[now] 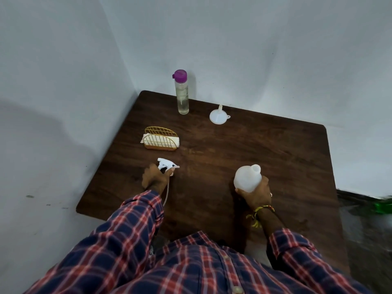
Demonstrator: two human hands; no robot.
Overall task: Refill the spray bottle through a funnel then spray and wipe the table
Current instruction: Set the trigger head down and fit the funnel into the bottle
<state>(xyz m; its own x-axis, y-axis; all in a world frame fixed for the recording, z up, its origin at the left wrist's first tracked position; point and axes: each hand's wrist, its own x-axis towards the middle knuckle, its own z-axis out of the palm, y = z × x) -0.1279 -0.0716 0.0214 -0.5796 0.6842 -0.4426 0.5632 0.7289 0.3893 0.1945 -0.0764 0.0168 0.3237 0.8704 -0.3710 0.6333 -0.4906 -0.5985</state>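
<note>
Head view: the right hand gripped the uncapped, probably empty and light spray bottle round its slick belly, while the left hand closed on the stiff trigger head, funnel well beyond both.

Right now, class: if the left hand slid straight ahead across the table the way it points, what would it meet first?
Probably the gold napkin holder. The left hand, gripping the spray head, points up-table towards it, with bare table between; depth is uncertain.
</note>
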